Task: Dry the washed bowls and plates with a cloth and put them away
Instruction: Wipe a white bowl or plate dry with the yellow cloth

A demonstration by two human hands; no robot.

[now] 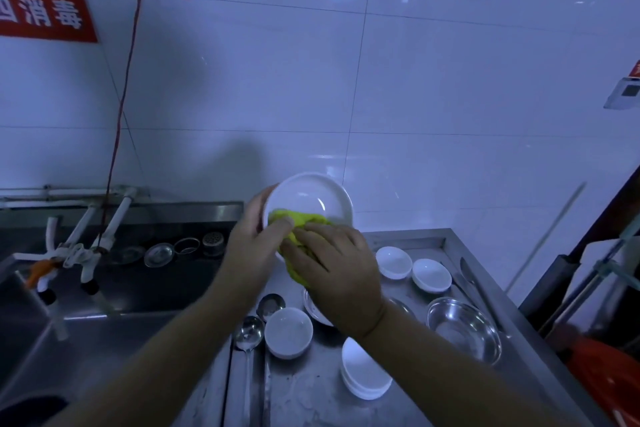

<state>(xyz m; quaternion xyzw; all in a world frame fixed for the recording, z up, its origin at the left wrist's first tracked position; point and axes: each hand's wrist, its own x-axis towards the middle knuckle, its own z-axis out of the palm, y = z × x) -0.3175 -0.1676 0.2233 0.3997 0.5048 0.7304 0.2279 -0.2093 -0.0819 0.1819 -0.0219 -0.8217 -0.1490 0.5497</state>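
A white plate [308, 199] is held up above the steel counter, tilted with its inside toward me. My left hand [254, 236] grips its left rim. My right hand [337, 267] presses a yellow-green cloth [299, 222] against the plate's lower part. Below my hands, on the steel counter [408, 239], stand two small white dishes [393, 262] [431, 274], a white bowl [288, 332], a stack of white dishes [363, 373] and a steel bowl [464, 328]. A steel plate [313, 308] lies partly hidden under my right wrist.
A deep steel sink [138, 284] lies to the left, with taps [83, 253] over it and strainers [173, 250] on its back ledge. Two ladles [249, 331] lie by the white bowl. Long utensils [474, 284] rest at the counter's right edge. White tiled wall behind.
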